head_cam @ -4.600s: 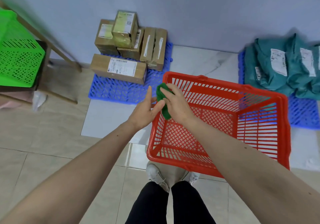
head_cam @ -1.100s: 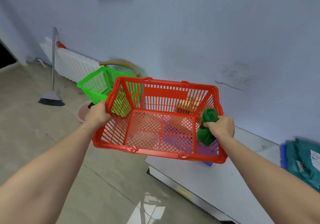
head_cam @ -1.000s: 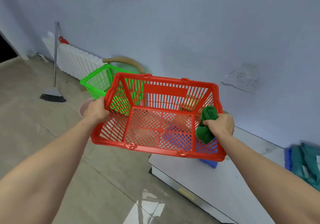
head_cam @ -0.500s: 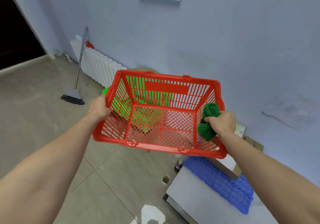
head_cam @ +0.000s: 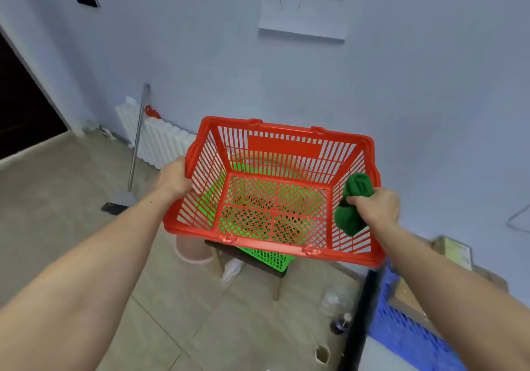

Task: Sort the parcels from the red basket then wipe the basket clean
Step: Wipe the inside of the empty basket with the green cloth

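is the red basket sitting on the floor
No, the red basket is held up in the air by the left hand and right hand.

Two bare forearms are visible, with no sleeves on them. The left forearm [head_cam: 94, 267] enters from 7 o'clock and becomes narrower toward the wrist. The right forearm [head_cam: 447, 281] enters from 4 o'clock. The left hand [head_cam: 174, 179] and the right hand [head_cam: 375, 208] wear no gloves, and no rings or watch can be seen.
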Action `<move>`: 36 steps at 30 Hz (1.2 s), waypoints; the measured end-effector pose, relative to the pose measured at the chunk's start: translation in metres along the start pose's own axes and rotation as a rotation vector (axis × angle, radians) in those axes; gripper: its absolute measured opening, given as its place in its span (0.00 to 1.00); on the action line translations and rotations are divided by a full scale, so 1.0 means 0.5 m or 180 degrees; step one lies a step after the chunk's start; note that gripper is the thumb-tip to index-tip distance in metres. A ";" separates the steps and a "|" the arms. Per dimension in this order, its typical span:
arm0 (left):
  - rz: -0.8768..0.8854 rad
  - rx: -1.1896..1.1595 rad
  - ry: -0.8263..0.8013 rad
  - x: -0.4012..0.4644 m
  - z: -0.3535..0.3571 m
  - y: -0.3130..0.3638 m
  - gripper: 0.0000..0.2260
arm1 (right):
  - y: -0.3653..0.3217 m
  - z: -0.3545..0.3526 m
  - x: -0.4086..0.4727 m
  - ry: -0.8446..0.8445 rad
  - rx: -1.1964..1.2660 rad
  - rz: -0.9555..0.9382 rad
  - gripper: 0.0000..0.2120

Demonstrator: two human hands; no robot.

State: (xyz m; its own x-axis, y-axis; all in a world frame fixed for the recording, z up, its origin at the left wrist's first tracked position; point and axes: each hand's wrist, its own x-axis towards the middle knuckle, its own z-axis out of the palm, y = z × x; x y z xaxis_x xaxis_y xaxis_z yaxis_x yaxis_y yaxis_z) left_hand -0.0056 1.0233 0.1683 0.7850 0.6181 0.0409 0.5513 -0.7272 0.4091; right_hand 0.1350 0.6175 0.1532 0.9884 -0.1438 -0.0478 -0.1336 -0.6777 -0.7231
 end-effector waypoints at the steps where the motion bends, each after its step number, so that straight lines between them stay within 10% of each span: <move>1: 0.0046 0.0021 -0.0023 0.033 -0.004 -0.017 0.20 | -0.013 0.020 -0.004 0.0024 0.0019 0.0044 0.12; 36: 0.0258 -0.0222 -0.1235 0.619 0.287 -0.166 0.23 | -0.116 0.445 0.168 0.0637 -0.0275 0.1043 0.11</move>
State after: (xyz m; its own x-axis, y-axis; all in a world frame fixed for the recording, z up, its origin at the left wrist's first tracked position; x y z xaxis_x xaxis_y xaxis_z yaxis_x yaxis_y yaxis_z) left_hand 0.2320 1.2321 0.0164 0.8810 0.3912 -0.2662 0.4731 -0.7387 0.4802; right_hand 0.2417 0.8053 0.0376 0.8600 -0.4947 -0.1248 -0.4537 -0.6296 -0.6307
